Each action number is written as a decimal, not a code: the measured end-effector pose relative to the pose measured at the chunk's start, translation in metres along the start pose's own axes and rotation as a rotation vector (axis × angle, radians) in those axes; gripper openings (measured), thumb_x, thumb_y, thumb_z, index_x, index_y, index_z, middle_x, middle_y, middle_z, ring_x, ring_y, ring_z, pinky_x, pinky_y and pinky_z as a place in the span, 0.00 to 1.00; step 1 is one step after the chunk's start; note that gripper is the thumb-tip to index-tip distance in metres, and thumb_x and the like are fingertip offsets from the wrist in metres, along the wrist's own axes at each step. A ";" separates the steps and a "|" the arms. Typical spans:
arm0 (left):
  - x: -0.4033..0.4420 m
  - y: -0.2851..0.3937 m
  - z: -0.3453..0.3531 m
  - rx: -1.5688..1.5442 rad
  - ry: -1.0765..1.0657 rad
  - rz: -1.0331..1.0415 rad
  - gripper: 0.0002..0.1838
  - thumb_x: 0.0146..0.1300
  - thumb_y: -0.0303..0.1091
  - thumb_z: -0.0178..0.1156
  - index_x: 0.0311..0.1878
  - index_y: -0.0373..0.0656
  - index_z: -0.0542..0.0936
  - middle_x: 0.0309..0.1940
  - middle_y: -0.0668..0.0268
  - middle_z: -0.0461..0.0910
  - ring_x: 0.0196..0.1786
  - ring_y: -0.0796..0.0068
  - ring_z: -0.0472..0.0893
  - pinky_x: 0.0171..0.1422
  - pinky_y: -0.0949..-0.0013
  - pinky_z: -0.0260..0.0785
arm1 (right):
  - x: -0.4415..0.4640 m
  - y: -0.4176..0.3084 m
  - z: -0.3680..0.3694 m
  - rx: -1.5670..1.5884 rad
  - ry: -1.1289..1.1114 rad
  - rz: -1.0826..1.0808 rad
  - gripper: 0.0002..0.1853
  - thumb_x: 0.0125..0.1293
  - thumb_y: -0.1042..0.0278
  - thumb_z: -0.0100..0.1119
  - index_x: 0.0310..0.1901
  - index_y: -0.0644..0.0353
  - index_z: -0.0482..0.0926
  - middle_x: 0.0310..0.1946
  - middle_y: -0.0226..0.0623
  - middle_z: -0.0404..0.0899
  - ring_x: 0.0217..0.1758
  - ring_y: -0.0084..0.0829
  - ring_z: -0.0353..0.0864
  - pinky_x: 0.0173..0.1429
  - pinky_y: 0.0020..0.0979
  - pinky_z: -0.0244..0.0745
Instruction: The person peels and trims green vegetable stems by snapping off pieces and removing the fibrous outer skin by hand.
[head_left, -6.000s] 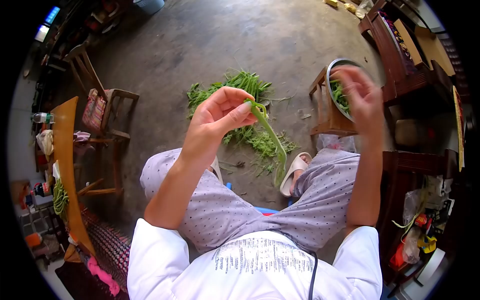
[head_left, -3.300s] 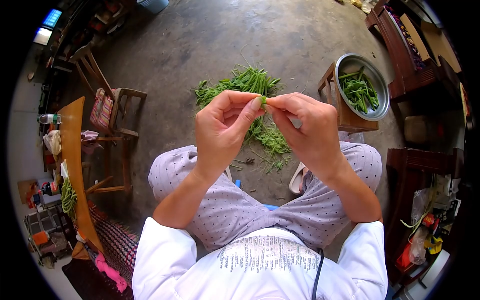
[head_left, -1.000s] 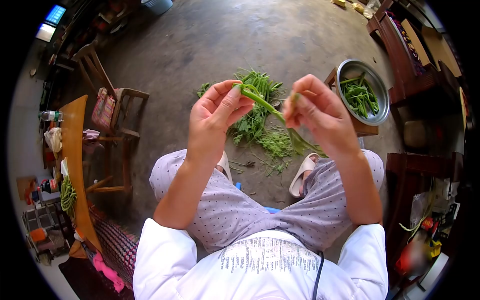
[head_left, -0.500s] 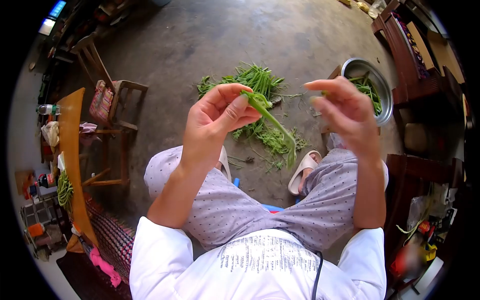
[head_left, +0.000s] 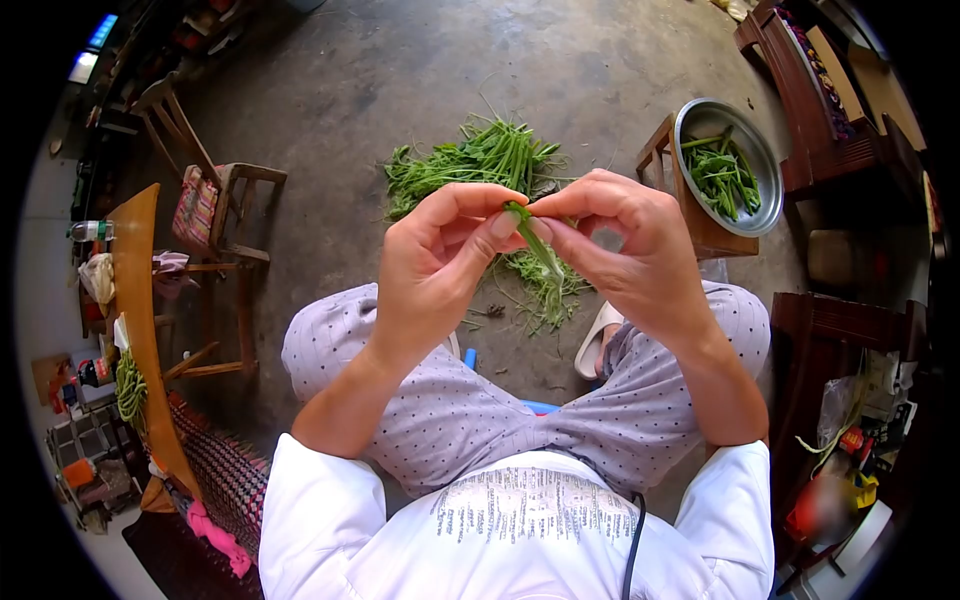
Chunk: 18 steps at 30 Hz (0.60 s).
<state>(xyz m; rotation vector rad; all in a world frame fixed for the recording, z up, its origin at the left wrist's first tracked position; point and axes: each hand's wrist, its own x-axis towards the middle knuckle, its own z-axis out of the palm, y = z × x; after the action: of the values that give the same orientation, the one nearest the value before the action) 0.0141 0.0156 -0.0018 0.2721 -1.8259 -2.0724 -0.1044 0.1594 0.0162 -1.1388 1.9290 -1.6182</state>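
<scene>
Between my two hands, above my knees, is a green vegetable stem point(head_left: 537, 246) that slants down to the right. My left hand point(head_left: 440, 255) pinches its upper end between thumb and fingertips. From the other side my right hand point(head_left: 632, 250) closes thumb and forefinger on the same stem near the top. Beyond my hands, a heap of leafy green stems point(head_left: 475, 165) lies on the floor. Nearer my feet are thin green trimmings point(head_left: 545, 295), partly hidden by my hands. To the right, cut green pieces point(head_left: 722, 175) lie in a metal basin point(head_left: 768, 210).
The basin rests on a wooden stool point(head_left: 720, 240). At left stand a wooden chair point(head_left: 200, 190) with a patterned cushion and a wooden table point(head_left: 145, 330) with a bundle of green beans point(head_left: 130, 385) on its edge. Dark wooden furniture point(head_left: 850, 330) lines the right side.
My right hand has moved left from beside the basin and now grips the stem with my left hand. The stem hangs shorter below my fingers. The view has shifted slightly.
</scene>
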 end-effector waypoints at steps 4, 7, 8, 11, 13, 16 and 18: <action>0.000 0.000 0.000 0.036 0.039 0.007 0.10 0.68 0.26 0.60 0.50 0.32 0.79 0.41 0.62 0.83 0.44 0.78 0.83 0.51 0.75 0.78 | 0.000 0.001 0.003 -0.003 0.026 0.023 0.05 0.59 0.74 0.66 0.37 0.64 0.86 0.30 0.38 0.83 0.30 0.26 0.82 0.35 0.26 0.78; 0.000 -0.001 0.000 0.027 0.060 0.021 0.10 0.67 0.25 0.61 0.49 0.31 0.80 0.41 0.62 0.84 0.43 0.77 0.83 0.51 0.75 0.78 | 0.000 0.003 0.005 0.009 0.030 0.035 0.06 0.58 0.74 0.66 0.36 0.64 0.85 0.30 0.38 0.82 0.30 0.26 0.82 0.36 0.26 0.78; 0.000 -0.001 0.000 0.027 0.060 0.022 0.10 0.67 0.25 0.61 0.49 0.31 0.80 0.41 0.62 0.84 0.43 0.77 0.83 0.51 0.75 0.78 | 0.001 0.002 0.006 0.008 0.030 0.034 0.06 0.58 0.74 0.66 0.36 0.64 0.85 0.30 0.38 0.82 0.30 0.26 0.82 0.36 0.26 0.78; 0.000 -0.001 -0.001 0.035 0.067 0.014 0.11 0.66 0.24 0.61 0.50 0.31 0.80 0.41 0.61 0.84 0.44 0.77 0.84 0.51 0.76 0.78 | 0.000 0.000 0.009 -0.093 0.060 -0.035 0.07 0.56 0.74 0.65 0.36 0.65 0.84 0.31 0.38 0.82 0.31 0.27 0.82 0.37 0.26 0.78; 0.000 -0.002 -0.002 0.043 0.059 0.009 0.11 0.66 0.24 0.61 0.50 0.31 0.80 0.41 0.60 0.85 0.44 0.77 0.84 0.51 0.75 0.78 | 0.000 -0.001 0.010 -0.137 0.074 -0.073 0.07 0.55 0.75 0.65 0.36 0.65 0.83 0.31 0.38 0.81 0.31 0.29 0.83 0.38 0.26 0.79; -0.001 -0.002 -0.001 0.061 0.061 0.008 0.11 0.66 0.24 0.61 0.50 0.31 0.80 0.41 0.61 0.85 0.44 0.77 0.84 0.51 0.75 0.78 | -0.001 -0.003 0.012 -0.188 0.089 -0.082 0.06 0.55 0.76 0.64 0.35 0.65 0.82 0.31 0.39 0.81 0.32 0.30 0.84 0.38 0.27 0.80; -0.001 0.000 0.000 0.071 0.067 0.011 0.11 0.66 0.24 0.61 0.50 0.31 0.80 0.41 0.61 0.85 0.44 0.77 0.84 0.51 0.75 0.78 | -0.001 -0.004 0.014 -0.193 0.106 -0.085 0.06 0.54 0.77 0.64 0.35 0.66 0.82 0.30 0.39 0.80 0.31 0.30 0.83 0.38 0.27 0.80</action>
<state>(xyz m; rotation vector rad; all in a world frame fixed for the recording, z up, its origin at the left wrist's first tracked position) 0.0150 0.0156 -0.0023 0.3448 -1.8592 -1.9692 -0.0922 0.1512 0.0165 -1.2473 2.1713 -1.5922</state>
